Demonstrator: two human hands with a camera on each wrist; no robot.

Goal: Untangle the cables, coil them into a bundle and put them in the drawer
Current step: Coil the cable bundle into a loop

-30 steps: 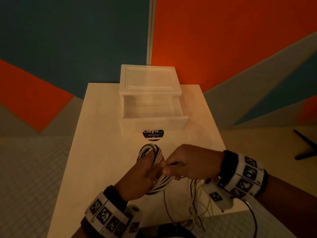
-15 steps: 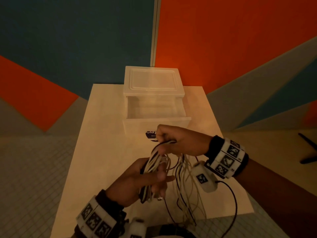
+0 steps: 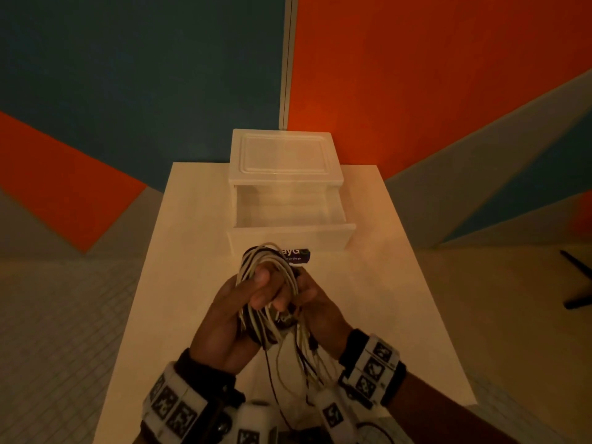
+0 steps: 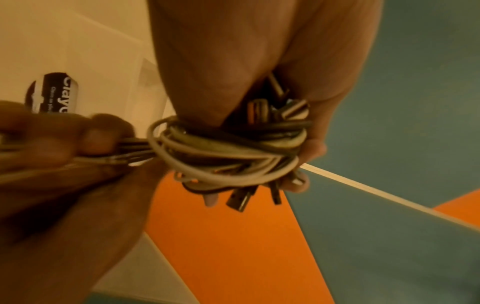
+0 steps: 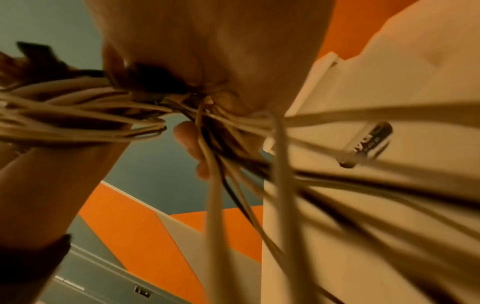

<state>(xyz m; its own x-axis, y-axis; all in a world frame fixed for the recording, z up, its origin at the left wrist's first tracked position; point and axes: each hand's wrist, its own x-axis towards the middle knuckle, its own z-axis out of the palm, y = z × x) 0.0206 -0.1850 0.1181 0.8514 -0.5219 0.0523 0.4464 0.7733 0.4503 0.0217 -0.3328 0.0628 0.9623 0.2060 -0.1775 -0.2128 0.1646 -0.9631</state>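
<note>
A bundle of white and black cables (image 3: 266, 261) is looped over the fingers of my left hand (image 3: 256, 296), which grips it above the table. In the left wrist view the coil (image 4: 228, 152) wraps the fingers, with several plugs sticking out. My right hand (image 3: 312, 299) sits just behind and right of the left, gripping the loose strands (image 5: 207, 127). Their tails (image 3: 288, 363) hang down between my wrists. The white drawer (image 3: 290, 233) stands pulled out of its unit (image 3: 285, 155) beyond the hands, nothing visible inside.
The white table (image 3: 192, 251) carries the drawer unit at its far end. A dark label (image 3: 299, 255) sits on the drawer front. Orange and blue wall panels rise behind. A black stand leg (image 3: 576, 283) lies on the floor at the right.
My right hand has come down from near the drawer front to just behind the left hand, drawing the strands over the left fingers. The left hand has risen with the coil.
</note>
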